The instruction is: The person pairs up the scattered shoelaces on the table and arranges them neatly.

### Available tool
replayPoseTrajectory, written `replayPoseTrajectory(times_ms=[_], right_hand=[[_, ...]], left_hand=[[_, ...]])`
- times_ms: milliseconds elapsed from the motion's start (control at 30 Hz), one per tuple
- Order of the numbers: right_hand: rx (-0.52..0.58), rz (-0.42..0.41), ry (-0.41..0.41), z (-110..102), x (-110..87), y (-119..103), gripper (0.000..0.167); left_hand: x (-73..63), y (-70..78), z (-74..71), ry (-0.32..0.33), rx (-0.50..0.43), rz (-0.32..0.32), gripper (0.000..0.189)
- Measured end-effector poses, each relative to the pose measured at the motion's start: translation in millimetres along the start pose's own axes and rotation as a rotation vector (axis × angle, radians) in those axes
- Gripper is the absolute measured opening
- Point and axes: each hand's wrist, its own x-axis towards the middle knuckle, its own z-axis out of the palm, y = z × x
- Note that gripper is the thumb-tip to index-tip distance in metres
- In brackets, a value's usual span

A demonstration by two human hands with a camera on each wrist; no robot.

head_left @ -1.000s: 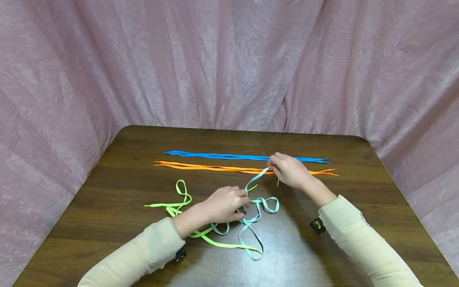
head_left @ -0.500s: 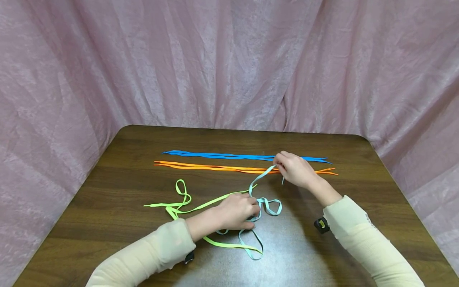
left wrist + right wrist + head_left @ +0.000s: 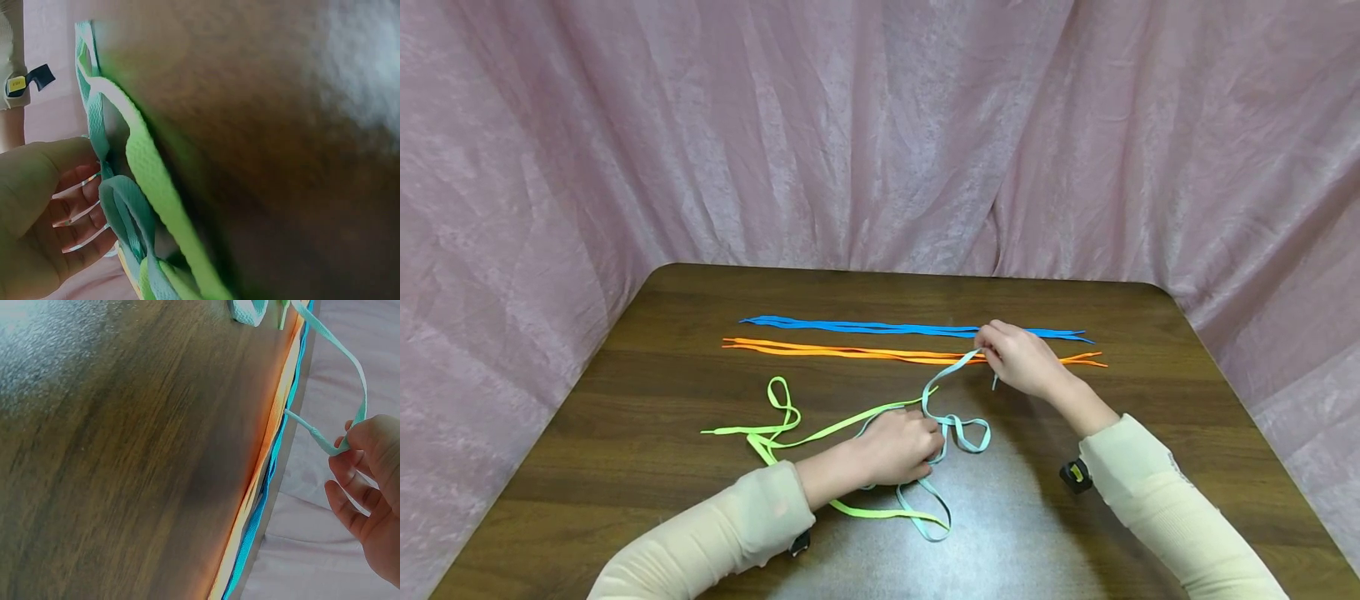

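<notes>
In the head view, my right hand point(image 3: 1022, 358) pinches a mint-green flat shoelace point(image 3: 953, 364) near one end, raised over the orange laces. Its short tip hangs past the fingers, and the right wrist view shows thumb and fingertips closed on the mint lace point(image 3: 322, 440). Lower and to the left, my left hand point(image 3: 901, 446) is down in the tangle, thumb and fingertips pinching the mint lace point(image 3: 97, 119). A lime-yellow shoelace point(image 3: 880, 513) lies loosely looped around and under that hand; the lime lace point(image 3: 150, 169) crosses the mint one. Part of the tangle is hidden beneath the left hand.
Across the back of the wooden table point(image 3: 647, 375) lie straightened blue shoelaces point(image 3: 880, 327), with straightened orange shoelaces point(image 3: 820, 351) just in front. Pink curtains point(image 3: 880, 133) hang behind the table's far edge.
My left hand has moved right and slightly nearer the front, uncovering a stretch of lime lace. The right hand has shifted a little to the right, drawing the mint end along.
</notes>
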Motion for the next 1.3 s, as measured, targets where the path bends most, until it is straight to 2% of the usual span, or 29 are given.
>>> replayPoseTrajectory(times_ms=[133,267,533,700,867,1033,1300], right_hand=[[0.010,-0.008,0.012,0.5,-1.9,-0.2,0.010],[0.012,-0.025,0.038,1.0,-3.8,0.1,0.011],[0.007,-0.026,0.041,-1.9,-10.0,3.9,0.013],[0.007,-0.011,0.041,-7.2,-15.9,6.2,0.013],[0.005,-0.001,0.047,-11.2,-23.4,11.6,0.014],[0.005,0.023,0.052,-15.8,-31.2,16.7,0.015],[-0.015,0.066,0.046,-22.3,-45.9,24.5,0.016]], left_hand=[[-1.2,0.5,1.4,0.039,0.017,0.008,0.010],[-3.2,-0.5,-2.9,0.075,-0.025,0.009,0.011],[-12.0,-6.7,-26.0,0.150,-0.150,-0.036,0.012],[-19.8,-13.1,-38.7,0.209,-0.175,-0.053,0.012],[-30.7,-19.2,-48.8,0.232,-0.157,-0.076,0.012],[-41.4,-26.1,-53.8,0.256,-0.152,-0.098,0.010],[-59.0,-37.2,-52.3,0.302,-0.186,-0.134,0.012]])
